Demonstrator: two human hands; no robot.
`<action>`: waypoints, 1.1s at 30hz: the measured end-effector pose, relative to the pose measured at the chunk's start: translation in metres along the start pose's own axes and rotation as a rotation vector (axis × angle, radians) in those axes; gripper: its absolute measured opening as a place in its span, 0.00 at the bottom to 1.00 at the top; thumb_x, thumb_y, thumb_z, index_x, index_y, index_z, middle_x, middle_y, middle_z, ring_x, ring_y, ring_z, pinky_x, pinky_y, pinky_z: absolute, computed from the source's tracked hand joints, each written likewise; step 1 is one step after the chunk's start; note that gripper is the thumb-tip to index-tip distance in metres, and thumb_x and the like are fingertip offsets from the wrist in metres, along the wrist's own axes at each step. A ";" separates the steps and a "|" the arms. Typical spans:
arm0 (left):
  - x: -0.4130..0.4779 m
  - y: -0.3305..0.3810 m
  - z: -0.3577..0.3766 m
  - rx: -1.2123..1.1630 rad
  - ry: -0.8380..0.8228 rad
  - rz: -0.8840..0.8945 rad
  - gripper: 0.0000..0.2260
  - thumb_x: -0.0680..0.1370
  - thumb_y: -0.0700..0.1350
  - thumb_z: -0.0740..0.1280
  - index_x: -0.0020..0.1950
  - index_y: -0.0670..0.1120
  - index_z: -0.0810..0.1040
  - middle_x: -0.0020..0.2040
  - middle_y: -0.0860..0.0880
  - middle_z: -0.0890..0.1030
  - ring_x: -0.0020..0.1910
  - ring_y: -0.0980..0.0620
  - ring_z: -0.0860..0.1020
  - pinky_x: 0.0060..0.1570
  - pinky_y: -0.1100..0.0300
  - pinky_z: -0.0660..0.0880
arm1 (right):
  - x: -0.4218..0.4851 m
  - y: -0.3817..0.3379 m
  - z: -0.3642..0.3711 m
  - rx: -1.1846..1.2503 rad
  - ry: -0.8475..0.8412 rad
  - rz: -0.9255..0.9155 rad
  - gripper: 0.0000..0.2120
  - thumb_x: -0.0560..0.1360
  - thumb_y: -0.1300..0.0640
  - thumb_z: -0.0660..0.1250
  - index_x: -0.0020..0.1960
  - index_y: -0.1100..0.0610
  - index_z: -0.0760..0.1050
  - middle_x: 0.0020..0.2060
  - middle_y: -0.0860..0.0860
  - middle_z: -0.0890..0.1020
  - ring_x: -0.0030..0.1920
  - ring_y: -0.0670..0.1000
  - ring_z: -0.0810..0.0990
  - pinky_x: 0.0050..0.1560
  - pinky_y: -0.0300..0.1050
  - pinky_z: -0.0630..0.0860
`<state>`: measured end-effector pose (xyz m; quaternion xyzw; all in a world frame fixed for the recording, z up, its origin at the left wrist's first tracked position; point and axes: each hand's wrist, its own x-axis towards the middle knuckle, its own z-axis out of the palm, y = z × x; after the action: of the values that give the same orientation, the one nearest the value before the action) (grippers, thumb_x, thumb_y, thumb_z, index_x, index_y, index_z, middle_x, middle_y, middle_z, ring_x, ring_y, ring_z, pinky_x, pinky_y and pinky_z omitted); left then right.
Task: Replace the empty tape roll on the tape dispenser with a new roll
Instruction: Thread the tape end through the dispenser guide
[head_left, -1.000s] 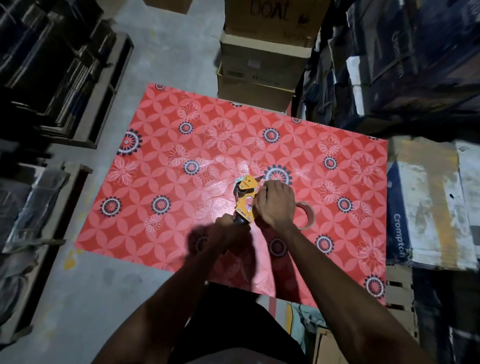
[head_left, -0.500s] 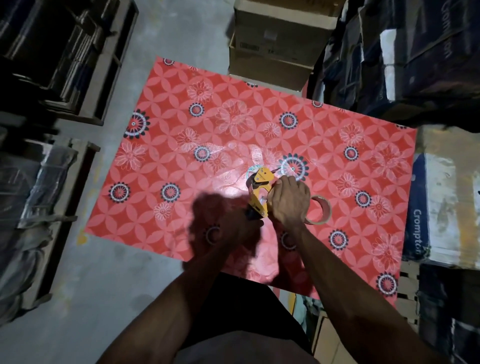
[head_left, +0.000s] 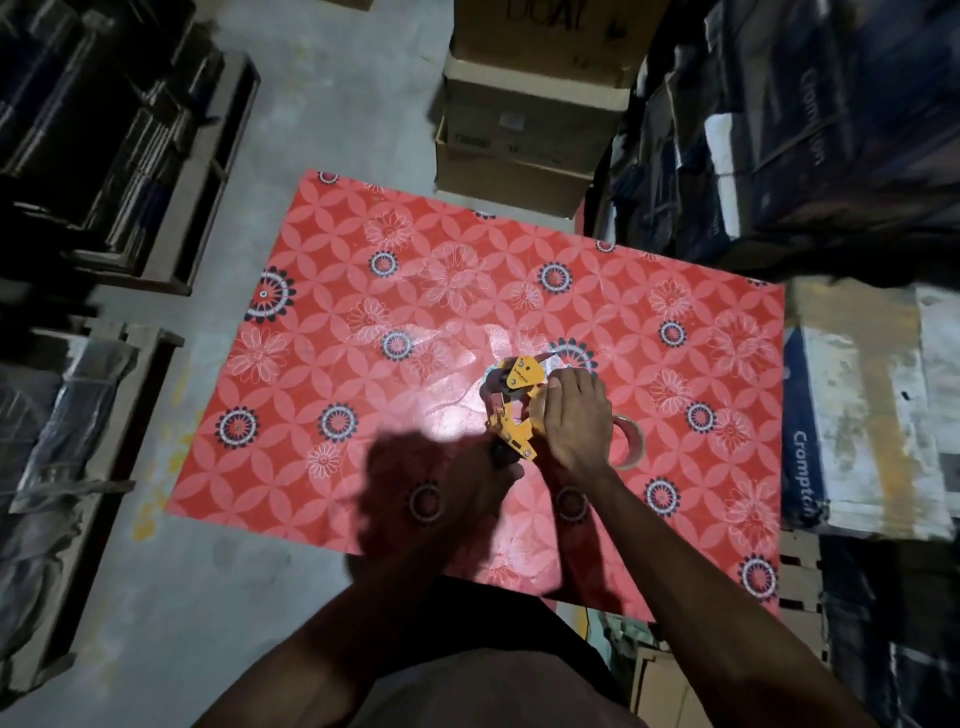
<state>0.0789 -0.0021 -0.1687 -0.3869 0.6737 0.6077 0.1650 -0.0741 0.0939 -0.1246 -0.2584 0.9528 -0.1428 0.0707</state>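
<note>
Head view: the yellow dispenser sits at the middle of the red counter. The left hand grips its dark handle; the right hand wraps its roll side. A tape roll lies just right of the dispenser.

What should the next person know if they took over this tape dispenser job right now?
Left hand: closed round the handle end of the yellow tape dispenser, in shadow.
Right hand: on the dispenser's roll side, fingers curled over it; what it covers is hidden.
Tape roll: lies flat on the red patterned table cover, just right of the right hand, touched by nothing.
Done: dispenser in hand, being worked on.
Left: cannot tell which roll is on the dispenser; check this, then finish the swap.
</note>
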 end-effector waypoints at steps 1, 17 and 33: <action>-0.006 0.011 -0.007 -0.035 -0.044 0.006 0.20 0.71 0.61 0.78 0.56 0.50 0.84 0.46 0.45 0.88 0.46 0.41 0.88 0.51 0.42 0.86 | 0.002 -0.004 -0.014 0.022 0.052 0.002 0.17 0.85 0.50 0.49 0.55 0.56 0.74 0.52 0.51 0.77 0.52 0.56 0.74 0.53 0.54 0.71; -0.124 0.171 -0.029 -0.290 -0.119 0.308 0.10 0.84 0.35 0.67 0.46 0.46 0.71 0.28 0.50 0.72 0.23 0.52 0.69 0.23 0.61 0.67 | 0.028 -0.042 -0.186 0.357 0.432 -0.245 0.11 0.84 0.53 0.59 0.56 0.54 0.79 0.52 0.48 0.82 0.54 0.52 0.78 0.56 0.56 0.73; -0.148 0.179 -0.021 -0.127 0.016 0.295 0.05 0.73 0.35 0.61 0.45 0.42 0.75 0.30 0.42 0.76 0.23 0.51 0.75 0.30 0.57 0.73 | -0.040 -0.082 -0.196 0.123 0.236 -0.440 0.13 0.74 0.50 0.76 0.56 0.52 0.82 0.50 0.48 0.83 0.50 0.54 0.78 0.46 0.51 0.78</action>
<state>0.0505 0.0189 0.0614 -0.2980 0.6846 0.6638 0.0438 -0.0420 0.0931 0.0893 -0.4361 0.8649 -0.2416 -0.0579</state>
